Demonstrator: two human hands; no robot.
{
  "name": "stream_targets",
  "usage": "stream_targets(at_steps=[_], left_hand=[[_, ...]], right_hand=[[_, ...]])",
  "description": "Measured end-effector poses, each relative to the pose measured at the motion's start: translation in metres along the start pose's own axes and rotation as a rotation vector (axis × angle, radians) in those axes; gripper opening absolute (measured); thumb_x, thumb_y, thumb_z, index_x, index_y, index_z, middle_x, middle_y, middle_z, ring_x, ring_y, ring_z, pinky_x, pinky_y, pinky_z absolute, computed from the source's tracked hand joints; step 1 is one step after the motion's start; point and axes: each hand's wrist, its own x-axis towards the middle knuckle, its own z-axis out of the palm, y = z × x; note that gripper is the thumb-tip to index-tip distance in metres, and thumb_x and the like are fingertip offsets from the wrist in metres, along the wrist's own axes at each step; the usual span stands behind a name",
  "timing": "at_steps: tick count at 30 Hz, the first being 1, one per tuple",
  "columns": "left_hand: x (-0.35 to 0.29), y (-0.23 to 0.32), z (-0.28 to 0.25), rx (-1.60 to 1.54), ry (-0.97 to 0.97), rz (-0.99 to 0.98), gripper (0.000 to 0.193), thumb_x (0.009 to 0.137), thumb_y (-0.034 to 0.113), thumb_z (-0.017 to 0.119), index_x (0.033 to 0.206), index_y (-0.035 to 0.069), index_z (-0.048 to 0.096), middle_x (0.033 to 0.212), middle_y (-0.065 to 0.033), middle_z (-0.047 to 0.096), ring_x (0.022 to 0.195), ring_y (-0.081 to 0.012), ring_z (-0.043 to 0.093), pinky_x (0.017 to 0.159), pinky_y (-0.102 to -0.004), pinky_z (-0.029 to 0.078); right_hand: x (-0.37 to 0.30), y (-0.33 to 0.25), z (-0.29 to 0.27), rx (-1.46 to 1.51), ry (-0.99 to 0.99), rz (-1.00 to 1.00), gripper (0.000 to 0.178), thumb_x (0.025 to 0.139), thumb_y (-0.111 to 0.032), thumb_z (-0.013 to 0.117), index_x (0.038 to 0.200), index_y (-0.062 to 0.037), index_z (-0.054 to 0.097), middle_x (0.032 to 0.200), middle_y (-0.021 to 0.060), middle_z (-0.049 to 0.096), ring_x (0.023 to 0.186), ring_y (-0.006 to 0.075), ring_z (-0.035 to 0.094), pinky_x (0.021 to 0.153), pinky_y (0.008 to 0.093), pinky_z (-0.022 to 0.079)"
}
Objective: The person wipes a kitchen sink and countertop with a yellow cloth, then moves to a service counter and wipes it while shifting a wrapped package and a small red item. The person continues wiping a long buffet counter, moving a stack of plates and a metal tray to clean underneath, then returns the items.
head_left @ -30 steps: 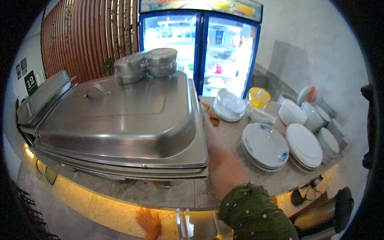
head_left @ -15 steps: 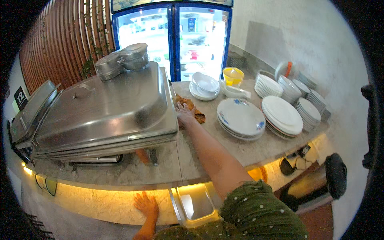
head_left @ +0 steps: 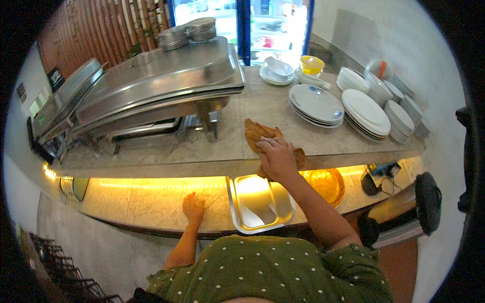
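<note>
My right hand (head_left: 278, 157) presses an orange-brown cloth (head_left: 256, 133) against the front edge of the stone counter (head_left: 230, 118). Part of the cloth sticks out beyond my fingers, and some hangs over the edge. Lower and to the left, my left hand (head_left: 193, 207) is held at the lit lower shelf (head_left: 151, 197), fingers apart and nothing in it; whether it touches the shelf I cannot tell. Between my arms, a shiny metal tray (head_left: 260, 214) lies on that shelf. Left of the cloth stands a large steel chafing dish (head_left: 161, 86) on legs.
Round metal tins (head_left: 202, 29) sit on the chafing dish lid. Flowered plates (head_left: 316, 103), white plates (head_left: 366, 111) and bowls (head_left: 376, 88) are stacked at the right, with a yellow tub (head_left: 311, 64) behind. An orange round basket (head_left: 326, 184) and a black-ended cylinder (head_left: 427, 207) are below.
My right hand has drawn the cloth from beside the chafing dish toward me, to the counter's front edge. The view has tilted downward, showing more of the lower shelf and floor.
</note>
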Motion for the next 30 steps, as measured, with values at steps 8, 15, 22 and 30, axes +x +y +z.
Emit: stream_targets(at_steps=[8,15,22,30], left_hand=[[-0.027,0.069,-0.054,-0.793,0.008,-0.182,0.029,0.093,0.019,0.064,0.115,-0.001,0.062,0.096,-0.0079,0.063,0.084,-0.0145,0.059,0.073,-0.0277,0.050],[-0.013,0.141,-0.129,-1.130,-0.239,-0.327,0.052,0.103,0.049,0.042,0.129,0.006,0.055,0.111,-0.0061,0.062,0.098,-0.0163,0.059,0.087,-0.0337,0.047],[-0.022,0.169,-0.187,-1.730,-0.516,-0.336,0.063,0.101,0.054,0.039,0.146,0.010,0.035,0.138,-0.0111,0.050,0.124,-0.0241,0.053,0.100,-0.0405,0.048],[-0.022,0.121,-0.155,-1.409,-0.606,-0.458,0.053,0.098,0.027,0.057,0.142,0.006,0.035,0.125,-0.0145,0.058,0.108,-0.0258,0.063,0.089,-0.0389,0.055]], right_hand=[[0.002,-0.081,0.012,-0.097,-0.153,-0.249,0.046,0.077,-0.020,0.061,0.122,-0.0101,0.061,0.129,0.0092,0.061,0.115,0.0278,0.055,0.094,0.0488,0.040],[0.016,-0.144,0.031,-0.160,-0.364,-0.332,0.055,0.080,-0.025,0.063,0.132,-0.0086,0.052,0.136,0.0111,0.054,0.118,0.0289,0.053,0.097,0.0536,0.038],[-0.033,-0.159,0.052,0.748,-0.444,-0.266,0.063,0.092,-0.026,0.052,0.149,-0.0072,0.032,0.143,0.0165,0.048,0.128,0.0359,0.046,0.109,0.0590,0.025],[-0.116,0.002,0.012,0.859,-0.275,0.142,0.029,0.096,-0.016,0.058,0.122,-0.0047,0.063,0.124,0.0114,0.063,0.118,0.0242,0.058,0.101,0.0357,0.045]])
